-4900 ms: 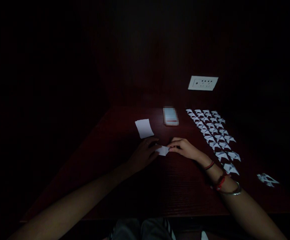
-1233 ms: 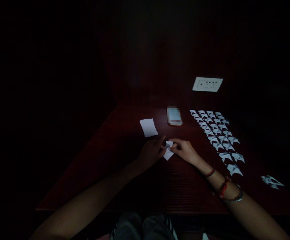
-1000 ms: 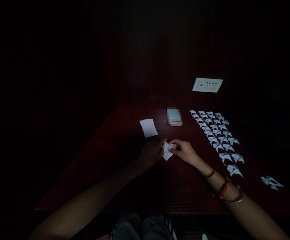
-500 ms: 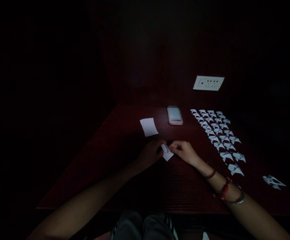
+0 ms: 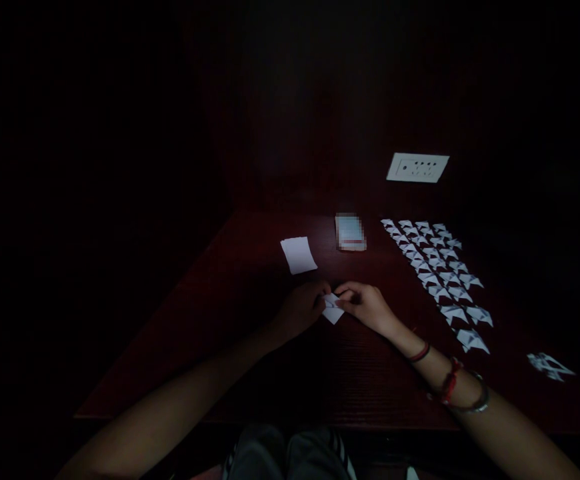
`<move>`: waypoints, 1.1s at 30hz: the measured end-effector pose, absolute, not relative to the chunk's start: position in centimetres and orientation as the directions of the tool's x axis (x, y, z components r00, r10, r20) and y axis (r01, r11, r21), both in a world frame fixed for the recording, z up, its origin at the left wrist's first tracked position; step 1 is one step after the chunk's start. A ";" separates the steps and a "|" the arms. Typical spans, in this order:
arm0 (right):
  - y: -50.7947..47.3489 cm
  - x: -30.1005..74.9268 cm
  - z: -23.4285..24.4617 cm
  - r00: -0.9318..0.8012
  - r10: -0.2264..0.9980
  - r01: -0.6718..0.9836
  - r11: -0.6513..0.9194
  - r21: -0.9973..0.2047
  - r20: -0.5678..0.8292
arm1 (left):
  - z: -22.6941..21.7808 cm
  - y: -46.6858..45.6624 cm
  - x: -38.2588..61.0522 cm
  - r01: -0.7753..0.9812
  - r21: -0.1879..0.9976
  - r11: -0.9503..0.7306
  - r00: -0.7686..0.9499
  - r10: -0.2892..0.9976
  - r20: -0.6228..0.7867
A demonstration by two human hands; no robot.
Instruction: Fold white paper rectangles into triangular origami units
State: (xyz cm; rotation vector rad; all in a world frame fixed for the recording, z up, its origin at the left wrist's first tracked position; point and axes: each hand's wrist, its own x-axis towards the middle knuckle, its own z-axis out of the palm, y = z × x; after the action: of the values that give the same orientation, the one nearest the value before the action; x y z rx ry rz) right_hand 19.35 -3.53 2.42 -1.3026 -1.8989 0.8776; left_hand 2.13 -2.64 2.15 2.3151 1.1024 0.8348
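Note:
A small piece of folded white paper [image 5: 334,313] lies between my hands over the dark red table. My left hand [image 5: 306,305] is closed on its left edge, the fingers curled over the top. From the other side my right hand [image 5: 365,303] pinches the paper's right edge between thumb and fingers. The two hands nearly meet above it, so its upper part is partly hidden. Just beyond my left hand sits a stack of square white paper sheets [image 5: 299,255].
Several folded paper figures [image 5: 439,267] stand in rows on the right of the table [image 5: 210,293]. Nearer the right edge is a small pile of white paper pieces [image 5: 550,366]. A blurred flat object [image 5: 351,232] lies at the back, below a wall socket [image 5: 418,167].
My right hand has shifted slightly left, its thumb further over the paper. Less of the paper's upper part shows between my fingers now.

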 end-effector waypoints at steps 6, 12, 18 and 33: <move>-3.6 19.3 2.4 -0.254 0.954 0.503 0.270 -0.821 0.157 | 2.4 -2.6 1.9 0.495 0.643 -0.585 0.536 0.788 0.305; -4.1 19.0 3.0 -0.234 0.911 0.536 0.412 -0.737 0.340 | 3.1 -2.9 1.8 0.574 0.653 -0.495 0.411 0.863 0.293; -4.3 18.8 3.4 -0.278 0.838 0.589 0.534 -0.606 0.469 | 2.9 -2.7 2.0 0.528 0.710 -0.467 0.308 0.884 0.352; -4.2 18.8 3.9 -0.346 0.788 0.590 0.605 -0.535 0.510 | 3.2 -3.1 2.4 0.538 0.589 -0.603 0.350 0.795 0.495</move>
State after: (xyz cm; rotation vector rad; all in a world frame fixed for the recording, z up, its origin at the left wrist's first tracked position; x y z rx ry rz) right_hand 18.82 -4.16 3.91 -1.0839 -2.0664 0.3301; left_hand 2.41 -3.13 3.24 2.2946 1.1798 1.1168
